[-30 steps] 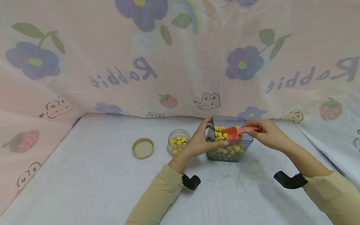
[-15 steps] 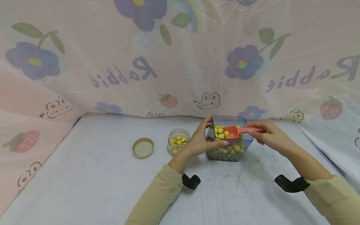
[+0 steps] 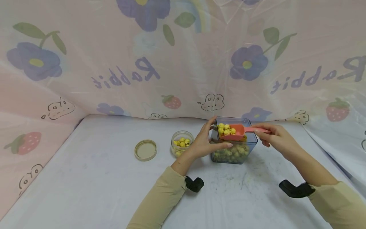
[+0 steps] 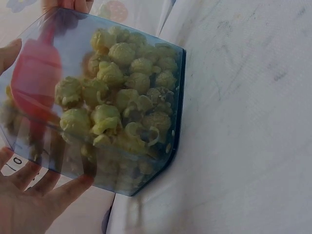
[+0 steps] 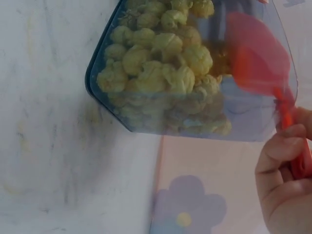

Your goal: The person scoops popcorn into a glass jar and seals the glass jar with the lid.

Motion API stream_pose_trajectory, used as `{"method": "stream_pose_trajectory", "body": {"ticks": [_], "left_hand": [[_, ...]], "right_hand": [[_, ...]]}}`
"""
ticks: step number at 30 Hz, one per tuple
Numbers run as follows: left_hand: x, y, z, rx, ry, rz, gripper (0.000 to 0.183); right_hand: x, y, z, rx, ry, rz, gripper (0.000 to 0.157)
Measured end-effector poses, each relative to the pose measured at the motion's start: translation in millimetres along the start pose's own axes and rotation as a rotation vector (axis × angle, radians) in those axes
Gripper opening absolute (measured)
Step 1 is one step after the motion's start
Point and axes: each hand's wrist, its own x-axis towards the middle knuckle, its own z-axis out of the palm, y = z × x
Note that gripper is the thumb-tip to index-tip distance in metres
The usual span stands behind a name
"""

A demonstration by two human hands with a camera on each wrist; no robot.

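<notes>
My left hand (image 3: pixel 200 143) grips a clear bluish rectangular container (image 3: pixel 249 149), its thumb along the front wall and its fingers at the left side. Yellow balls of popcorn (image 4: pixel 122 78) fill the lower part of it. A red scoop (image 3: pixel 239 129) lies roughly level at the container's mouth, with several popcorn pieces in its bowl. My right hand (image 3: pixel 275 137) pinches the scoop's handle between thumb and fingers, just outside the right rim. Through the container's wall, the right wrist view shows the scoop's bowl (image 5: pixel 256 56) above the heap.
Left of the container stands a small round clear jar (image 3: pixel 183 134), uncovered, with some popcorn inside. Farther left a beige round lid (image 3: pixel 145 151) lies on the white tabletop (image 3: pixel 94 178). A printed curtain (image 3: pixel 188 79) rises right behind the table.
The scoop has risen out of the heap and levelled, now carrying popcorn in its bowl. My right hand has shifted slightly to the right; my left hand stays put on the container.
</notes>
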Motion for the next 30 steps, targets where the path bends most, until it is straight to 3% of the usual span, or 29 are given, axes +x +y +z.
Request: {"method": "stream_pose_trajectory", "body": {"ticks": [9, 21, 30], "left_hand": [[0.8, 0.0, 0.4, 0.008, 0.004, -0.01, 0.099], [0.3, 0.2, 0.4, 0.014, -0.002, -0.009, 0.099], [-0.3, 0.2, 0.1, 0.005, -0.005, -0.016, 0.099]], "right_hand": [[-2, 9, -1.6, 0.124, 0.038, 0.005, 0.018], [-9, 19, -6.5, 0.176, 0.077, 0.045, 0.019], [-14, 19, -11.0, 0.284, 0.073, 0.058, 0.019]]}}
